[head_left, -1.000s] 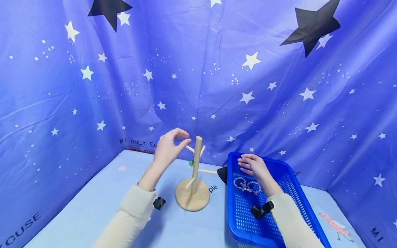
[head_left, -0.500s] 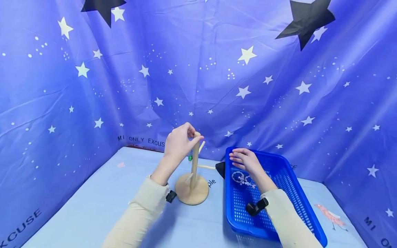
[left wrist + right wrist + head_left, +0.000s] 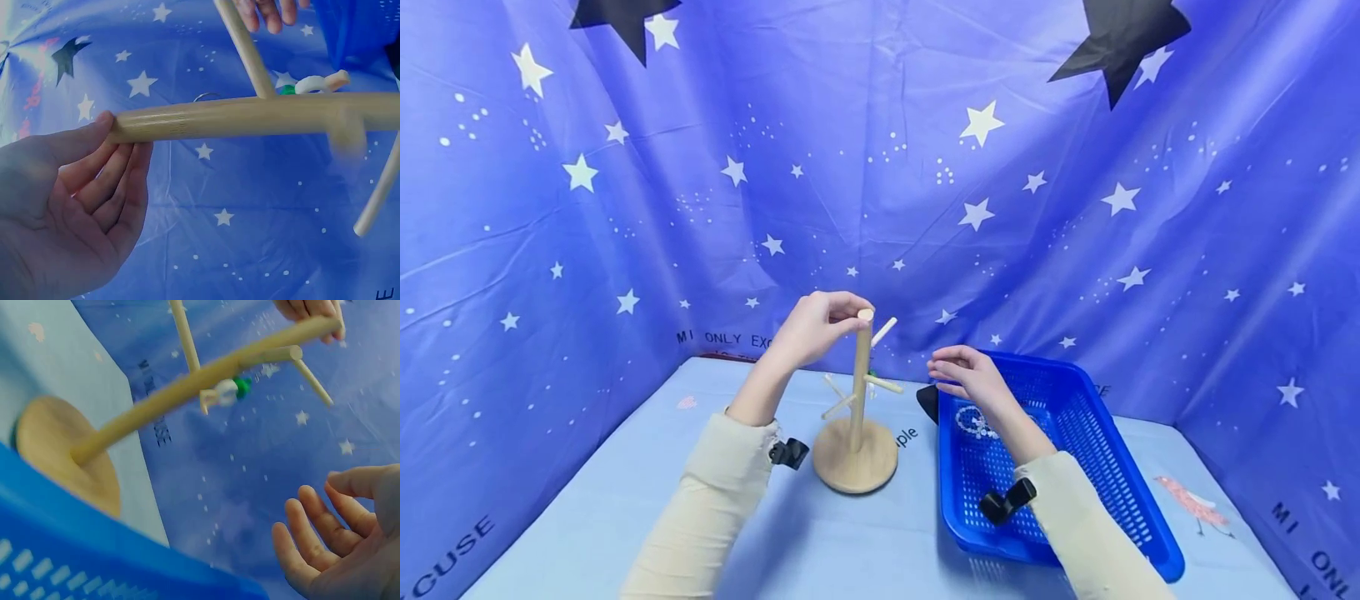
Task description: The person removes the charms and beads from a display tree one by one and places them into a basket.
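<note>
My left hand (image 3: pixel 816 327) pinches the top of the upright post of a wooden peg stand (image 3: pixel 857 392); the left wrist view shows the thumb on one side of the post (image 3: pixel 187 120) and fingers on the other. Several thin pegs stick out from it. A small green and white pendant (image 3: pixel 228 392) hangs by the post, mostly hidden behind it in the head view. To the right, my right hand (image 3: pixel 973 375) hovers over the left rim of a blue basket (image 3: pixel 951 500), fingers loosely bent and holding nothing. Beaded bracelets (image 3: pixel 976 422) lie in the basket, partly covered by that hand.
The stand's round base (image 3: pixel 855 471) rests on a light blue tablecloth (image 3: pixel 865 550), left of the basket. A star-print curtain (image 3: pixel 880 167) rises behind and at both sides. A black printed shape (image 3: pixel 928 402) shows beside the basket.
My left hand came to the post's top and took hold of it. The stand has turned, its pegs pointing elsewhere and the pendant now behind the post. My right hand shifted left.
</note>
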The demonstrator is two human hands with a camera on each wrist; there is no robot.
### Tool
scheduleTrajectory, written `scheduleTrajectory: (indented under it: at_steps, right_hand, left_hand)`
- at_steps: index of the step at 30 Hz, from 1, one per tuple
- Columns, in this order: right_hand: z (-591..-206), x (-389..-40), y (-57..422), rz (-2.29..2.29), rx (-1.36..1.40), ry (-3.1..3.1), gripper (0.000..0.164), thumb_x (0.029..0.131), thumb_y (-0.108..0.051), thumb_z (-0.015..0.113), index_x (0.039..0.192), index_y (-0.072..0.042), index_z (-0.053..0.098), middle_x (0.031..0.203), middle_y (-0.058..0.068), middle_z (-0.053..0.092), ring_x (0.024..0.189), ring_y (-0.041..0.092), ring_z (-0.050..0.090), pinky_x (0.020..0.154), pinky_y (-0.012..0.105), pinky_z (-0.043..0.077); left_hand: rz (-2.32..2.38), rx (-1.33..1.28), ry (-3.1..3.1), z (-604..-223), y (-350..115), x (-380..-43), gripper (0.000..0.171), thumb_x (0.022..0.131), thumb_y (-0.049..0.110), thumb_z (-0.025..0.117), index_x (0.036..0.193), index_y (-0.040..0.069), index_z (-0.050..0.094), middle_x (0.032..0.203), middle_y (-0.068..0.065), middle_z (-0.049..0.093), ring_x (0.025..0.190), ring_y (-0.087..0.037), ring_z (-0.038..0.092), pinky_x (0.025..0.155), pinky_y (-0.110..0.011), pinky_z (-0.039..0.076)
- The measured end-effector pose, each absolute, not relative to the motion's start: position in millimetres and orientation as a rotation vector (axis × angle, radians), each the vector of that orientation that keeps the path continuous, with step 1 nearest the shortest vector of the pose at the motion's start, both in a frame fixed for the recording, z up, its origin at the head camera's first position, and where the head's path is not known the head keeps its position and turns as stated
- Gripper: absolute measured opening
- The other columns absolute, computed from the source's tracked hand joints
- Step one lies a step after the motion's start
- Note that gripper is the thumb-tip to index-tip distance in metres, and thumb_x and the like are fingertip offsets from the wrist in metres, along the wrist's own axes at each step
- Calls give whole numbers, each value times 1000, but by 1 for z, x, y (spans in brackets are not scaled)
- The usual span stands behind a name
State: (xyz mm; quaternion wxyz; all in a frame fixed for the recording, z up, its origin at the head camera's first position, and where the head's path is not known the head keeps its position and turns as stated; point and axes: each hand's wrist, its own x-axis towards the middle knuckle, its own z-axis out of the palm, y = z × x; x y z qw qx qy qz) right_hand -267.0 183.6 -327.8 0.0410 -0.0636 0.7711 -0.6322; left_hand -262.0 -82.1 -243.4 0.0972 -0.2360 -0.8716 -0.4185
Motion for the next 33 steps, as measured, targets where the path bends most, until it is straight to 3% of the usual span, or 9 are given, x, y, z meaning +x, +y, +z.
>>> scheduleTrajectory:
  at_steps: [7,16,27,33]
  right_hand:
    - [-328,-265,144,-1875,-359,2414,35,98,-18,64,127,1,61,130,21,63,116,28,65,102,43,57]
    - [-331,-267,103,-1998,-341,2458,23,94,-13,69,110,2,70,107,14,73,97,14,69,95,43,61]
    - [-323,-272,102,-2100,-296,2594,19,91,-14,73,100,2,72,87,4,73,78,6,64,77,27,62]
    - [-322,-278,110,-2178,-250,2650,16,92,-9,69,99,6,70,90,11,73,74,3,62,71,23,62]
  left_hand:
    - [-1306,-729,-2580,-255,-86,-268,25,99,13,61,122,6,69,111,-12,75,106,-25,72,97,-42,58]
    - [-1338,-596,-2379,-270,-70,-264,18,95,21,68,109,10,70,99,-8,76,94,-23,74,86,-42,60]
    - [-1558,-560,-2301,-273,-74,-271,25,91,23,74,112,9,74,104,-10,77,96,-24,74,92,-44,60]
    - [-1579,-573,-2315,-275,-75,-272,21,92,21,73,110,11,74,104,-10,77,92,-22,74,86,-39,61]
